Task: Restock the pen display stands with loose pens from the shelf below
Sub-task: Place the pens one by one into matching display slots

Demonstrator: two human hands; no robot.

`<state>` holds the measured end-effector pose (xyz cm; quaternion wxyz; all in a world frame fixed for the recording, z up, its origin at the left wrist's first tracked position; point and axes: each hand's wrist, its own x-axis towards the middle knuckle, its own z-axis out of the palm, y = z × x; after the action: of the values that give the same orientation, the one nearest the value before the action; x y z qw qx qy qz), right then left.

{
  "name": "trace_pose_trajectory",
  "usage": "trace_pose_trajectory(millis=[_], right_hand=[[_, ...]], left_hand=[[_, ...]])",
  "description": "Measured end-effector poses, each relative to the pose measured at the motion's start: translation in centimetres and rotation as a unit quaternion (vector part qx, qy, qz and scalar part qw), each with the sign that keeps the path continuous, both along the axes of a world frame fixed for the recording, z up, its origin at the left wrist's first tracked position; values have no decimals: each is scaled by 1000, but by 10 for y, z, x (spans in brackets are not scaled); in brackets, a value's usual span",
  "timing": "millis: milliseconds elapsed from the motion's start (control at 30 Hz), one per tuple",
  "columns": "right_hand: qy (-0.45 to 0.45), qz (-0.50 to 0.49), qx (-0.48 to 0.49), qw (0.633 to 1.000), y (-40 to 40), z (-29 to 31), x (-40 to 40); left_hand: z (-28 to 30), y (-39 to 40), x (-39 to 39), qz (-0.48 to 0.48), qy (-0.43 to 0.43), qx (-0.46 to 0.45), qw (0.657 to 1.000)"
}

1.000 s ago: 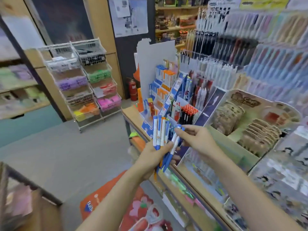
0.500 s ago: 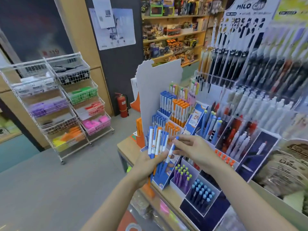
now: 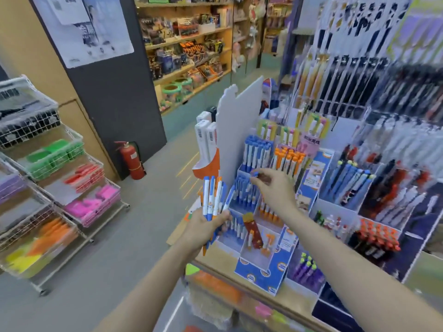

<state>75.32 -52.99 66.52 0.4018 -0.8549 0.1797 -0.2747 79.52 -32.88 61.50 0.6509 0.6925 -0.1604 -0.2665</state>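
My left hand [image 3: 203, 230] grips a fanned bunch of white pens [image 3: 212, 198] with blue and orange ends, held upright just left of the tiered blue-and-white pen stand [image 3: 259, 271]. My right hand [image 3: 275, 188] is raised over the stand's middle tier and pinches a single blue-capped pen [image 3: 254, 174] at its top, above a row of blue pens [image 3: 244, 192]. The upper tiers hold blue pens [image 3: 257, 152] and orange pens [image 3: 288, 161]. The lower front pocket holds only a few pens and a brown card.
A tall white cardboard backing [image 3: 237, 130] rises behind the stand. More pen displays [image 3: 374, 188] crowd the wooden counter [image 3: 213, 262] to the right. A wire basket rack [image 3: 60, 188] stands on the left, a red fire extinguisher [image 3: 131, 161] by the dark wall, grey floor between.
My right hand has drawn one blue pen out of the bunch and carried it up and right over the stand's middle tier. The view has swung upward and left.
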Motion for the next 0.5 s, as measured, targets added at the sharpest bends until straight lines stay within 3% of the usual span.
trace_pose_trajectory(millis=[233, 500], right_hand=[[59, -24, -25, 998, 6, -25, 19], [61, -14, -27, 998, 17, -40, 21]], left_hand=[[-5, 7, 22, -44, 21, -20, 999], [-2, 10, 22, -54, 38, -29, 997]])
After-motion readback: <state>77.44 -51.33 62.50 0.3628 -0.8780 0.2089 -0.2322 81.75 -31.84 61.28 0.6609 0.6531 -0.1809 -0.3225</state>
